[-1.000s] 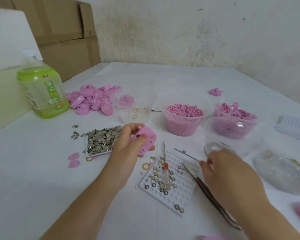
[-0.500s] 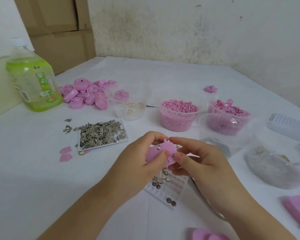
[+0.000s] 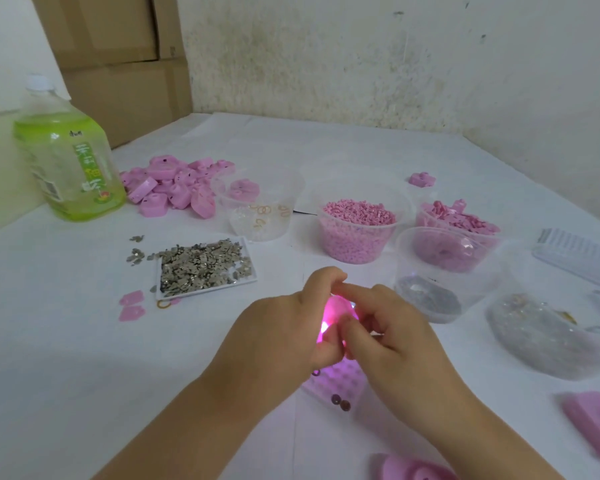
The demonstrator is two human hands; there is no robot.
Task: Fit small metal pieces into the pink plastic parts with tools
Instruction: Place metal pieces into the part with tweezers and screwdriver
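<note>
A stained wall (image 3: 361, 57) and cardboard boxes (image 3: 118, 64) back the white surface (image 3: 66, 341), which carries a green bottle (image 3: 66, 168), tubs (image 3: 357, 233) and a tray of metal pieces (image 3: 205, 265). The left hand (image 3: 284, 337) and right hand (image 3: 395, 344) pinch the pink part (image 3: 336, 313) above it; unlit before, it now glows.

A makeshift small-parts assembly workshop: a white-covered bench (image 3: 49, 341) carries a heap of pink plastic parts (image 3: 174, 188), a tray of small metal pieces (image 3: 208, 288) and a tub of pink pellets (image 3: 355, 244), with cardboard boxes (image 3: 118, 64) stacked against a stained wall (image 3: 361, 57).
</note>
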